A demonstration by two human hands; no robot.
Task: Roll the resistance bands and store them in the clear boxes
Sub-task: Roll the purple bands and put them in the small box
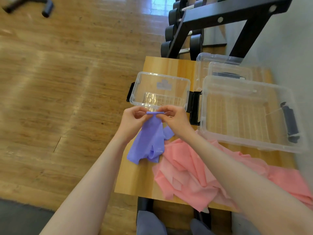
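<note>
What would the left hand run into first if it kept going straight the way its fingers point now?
The left hand points right, along the rolled end of the purple band. First in that line are the right hand fingertips, pinching the same roll. The small clear box sits just beyond, likely off that line.

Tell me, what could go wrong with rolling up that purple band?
The roll is only just started at the top of the purple band, pinched by the left hand and right hand, so it might slip and unroll. Its loose tail lies crumpled against the pink band, and could roll crooked or snag.
</note>
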